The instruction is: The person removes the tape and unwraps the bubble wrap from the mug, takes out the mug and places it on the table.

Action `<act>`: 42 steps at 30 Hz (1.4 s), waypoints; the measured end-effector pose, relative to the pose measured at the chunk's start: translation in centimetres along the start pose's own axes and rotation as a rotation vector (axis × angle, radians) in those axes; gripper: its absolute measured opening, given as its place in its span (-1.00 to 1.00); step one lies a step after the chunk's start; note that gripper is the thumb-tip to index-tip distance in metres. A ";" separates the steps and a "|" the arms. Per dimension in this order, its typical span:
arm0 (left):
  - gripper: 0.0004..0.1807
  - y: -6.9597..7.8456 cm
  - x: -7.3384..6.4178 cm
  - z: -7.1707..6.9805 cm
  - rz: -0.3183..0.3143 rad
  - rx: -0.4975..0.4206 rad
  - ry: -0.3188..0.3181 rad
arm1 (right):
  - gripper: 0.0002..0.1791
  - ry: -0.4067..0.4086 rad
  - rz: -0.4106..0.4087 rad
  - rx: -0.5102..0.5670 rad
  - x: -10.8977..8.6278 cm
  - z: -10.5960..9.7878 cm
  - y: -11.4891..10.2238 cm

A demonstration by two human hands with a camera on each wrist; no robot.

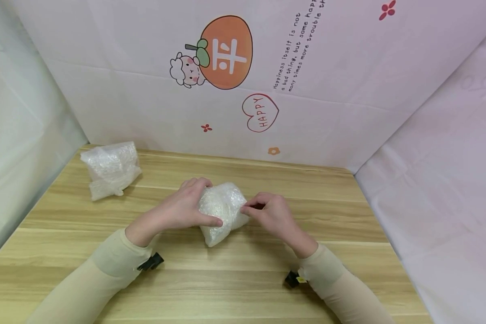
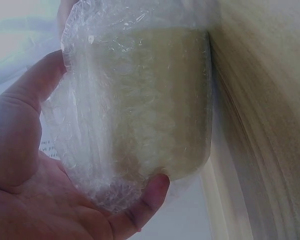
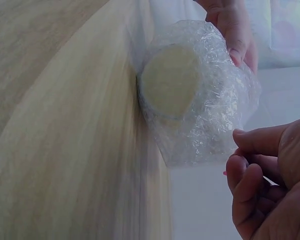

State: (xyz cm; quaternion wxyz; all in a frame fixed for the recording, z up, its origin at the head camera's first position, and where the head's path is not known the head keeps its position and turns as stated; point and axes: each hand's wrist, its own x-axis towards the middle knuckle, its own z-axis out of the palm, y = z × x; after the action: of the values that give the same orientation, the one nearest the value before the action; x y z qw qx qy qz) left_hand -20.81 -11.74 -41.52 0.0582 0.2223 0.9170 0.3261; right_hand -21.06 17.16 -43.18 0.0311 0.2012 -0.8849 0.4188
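Note:
A bubble-wrapped bundle [image 1: 223,209] sits on the wooden table, in front of the person. Through the clear wrap a pale yellowish, rounded object [image 2: 160,105] shows, its exact kind blurred by the plastic; from the right wrist view its round end [image 3: 171,80] faces the camera. The left hand [image 1: 184,204] grips the bundle from the left, thumb on the near side and fingers round the far side. At the bundle's right edge, the right hand [image 1: 273,216] pinches the bubble wrap [image 3: 217,130] between thumb and forefinger, with its other fingers curled.
Another piece of bubble wrap [image 1: 111,168], folded and crumpled, lies at the table's far left corner; whether it holds anything cannot be told. White printed cloth [image 1: 146,103] walls the table [image 1: 227,288] at the back and both sides. Small black devices [image 1: 150,262] sit at both wrists.

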 end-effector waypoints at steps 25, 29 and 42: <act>0.15 0.4 0.0 0.2 0.013 0.027 0.023 | -0.92 0.099 -0.162 -0.236 -0.6 0.9 -0.2; 0.14 0.5 0.0 0.3 0.008 0.028 0.027 | -0.90 0.124 -0.224 -0.239 -0.7 1.2 0.0; 0.18 0.5 0.0 0.0 -0.013 0.032 0.013 | -0.91 0.062 -0.226 -0.232 -0.4 0.7 0.0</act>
State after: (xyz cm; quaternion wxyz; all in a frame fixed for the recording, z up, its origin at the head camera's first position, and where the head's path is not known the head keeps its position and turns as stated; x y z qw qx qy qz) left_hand -20.67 -11.40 -41.25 0.0510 0.2150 0.9239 0.3124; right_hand -20.66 16.77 -43.72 0.1285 0.2813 -0.8978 0.3137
